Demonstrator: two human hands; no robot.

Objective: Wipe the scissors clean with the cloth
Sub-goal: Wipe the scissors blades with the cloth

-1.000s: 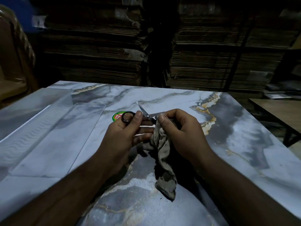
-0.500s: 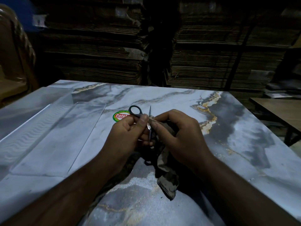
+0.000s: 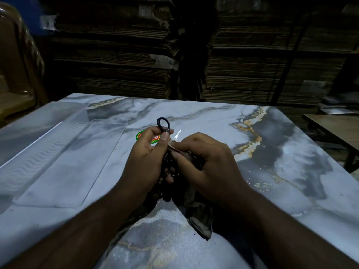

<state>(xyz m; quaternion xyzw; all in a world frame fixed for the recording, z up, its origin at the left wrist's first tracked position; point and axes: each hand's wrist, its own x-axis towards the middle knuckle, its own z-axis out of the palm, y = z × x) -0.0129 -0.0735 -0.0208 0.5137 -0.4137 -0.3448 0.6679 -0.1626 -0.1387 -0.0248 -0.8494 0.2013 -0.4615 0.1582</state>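
Both of your hands are working just above the counter (image 3: 213, 121), close to the round green and red sticker (image 3: 144, 137). Your left hand (image 3: 145, 162) is gripping the scissors (image 3: 164, 124). Its fingers (image 3: 165, 138) are clenched around the dark handle, and one black ring is poking up above your thumb, just past the sticker. Your right hand (image 3: 206, 164) is pinching the cloth (image 3: 200, 214) around a blade. Only the shiny tip is peeking out between your two hands, pointing away from you. You are keeping the fingers of that hand squeezed tight on the cloth. The loose end of the cloth is hanging down from your right hand and touching the counter, on your side of the sticker. Far behind the sticker, past the counter's back edge, stacks of flat cardboard (image 3: 116, 55) are standing in the dark.
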